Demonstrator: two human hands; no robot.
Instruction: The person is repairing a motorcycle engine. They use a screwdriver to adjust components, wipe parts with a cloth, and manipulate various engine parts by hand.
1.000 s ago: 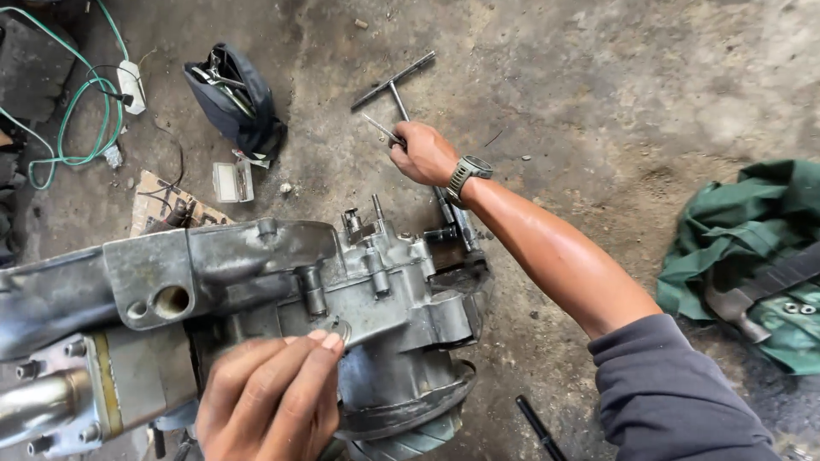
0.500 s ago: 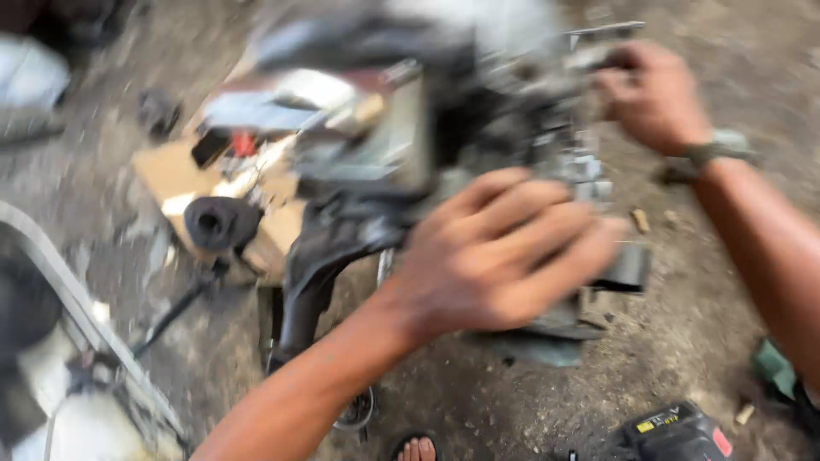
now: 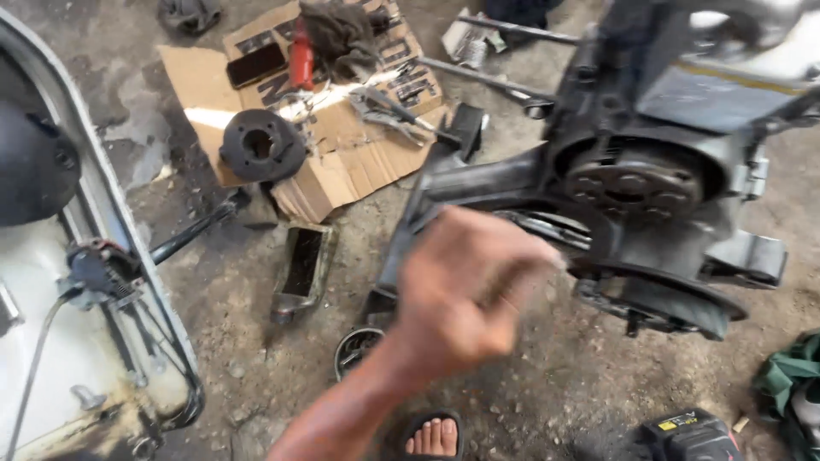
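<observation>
My left hand (image 3: 465,290) is blurred in the middle of the view, its fingers curled, right against the lower edge of a greasy grey engine block (image 3: 649,183). Whether it grips the engine or only touches it cannot be made out. The engine lies on the dirt floor at the upper right, showing a round dark rotor (image 3: 632,183) and a curved black cover (image 3: 675,303) below it. My right hand is out of view. My foot in a black sandal (image 3: 431,435) shows at the bottom edge.
A torn cardboard sheet (image 3: 342,145) at the upper middle carries a black round part (image 3: 260,145), pliers (image 3: 384,107), a red can and a rag. A white scooter body (image 3: 77,341) fills the left. A power tool (image 3: 688,431) and green cloth (image 3: 786,376) lie at the bottom right.
The view has swung hard to the left and downward. My right hand, earlier on the engine's far side, has left the view. My left hand stays by the engine.
</observation>
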